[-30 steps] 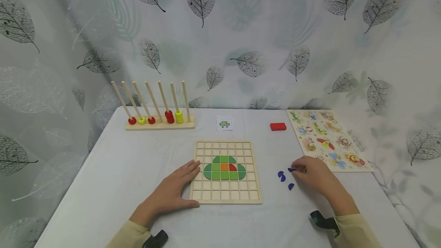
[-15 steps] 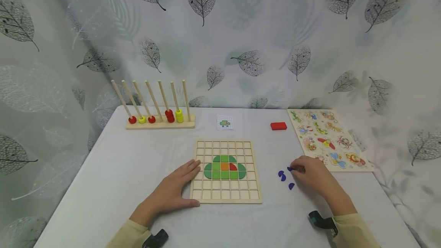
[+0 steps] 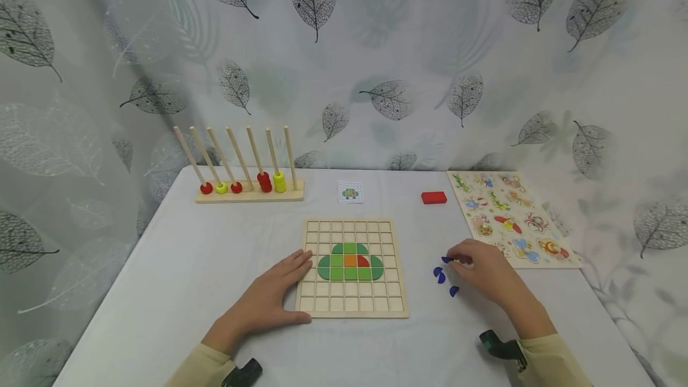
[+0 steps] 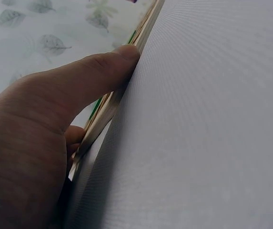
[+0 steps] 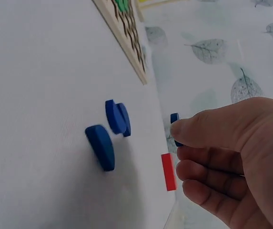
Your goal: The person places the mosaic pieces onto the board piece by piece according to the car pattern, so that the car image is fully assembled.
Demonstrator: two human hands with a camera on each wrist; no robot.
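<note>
A wooden grid board (image 3: pixel 352 309) bears green, orange and red pieces fitted in its squares. My left hand (image 3: pixel 264 298) rests at the board's left side, fingertips on its left edge and thumb at the near corner. In the left wrist view, the thumb (image 4: pixel 103 67) lies against the board's edge. To the right of the board, my right hand (image 3: pixel 486 270) pinches a blue quarter-circle piece (image 5: pixel 174 117) between thumb and fingertips, above the cloth. Several similar blue pieces (image 3: pixel 454 291) lie near it on the table, and the right wrist view shows blue pieces (image 5: pixel 100 148) below the held one.
At the back left stands a peg rack (image 3: pixel 249 197) with red and yellow beads. A small pattern card (image 3: pixel 350 192) lies behind the board. A red block (image 3: pixel 433 197) and an animal picture board (image 3: pixel 510 220) are at the back right. Leaf-patterned fabric (image 3: pixel 344 64) hangs behind the table.
My right hand has shifted slightly left and away from me, carrying the pinched blue piece. My left hand and the board stay in place.
</note>
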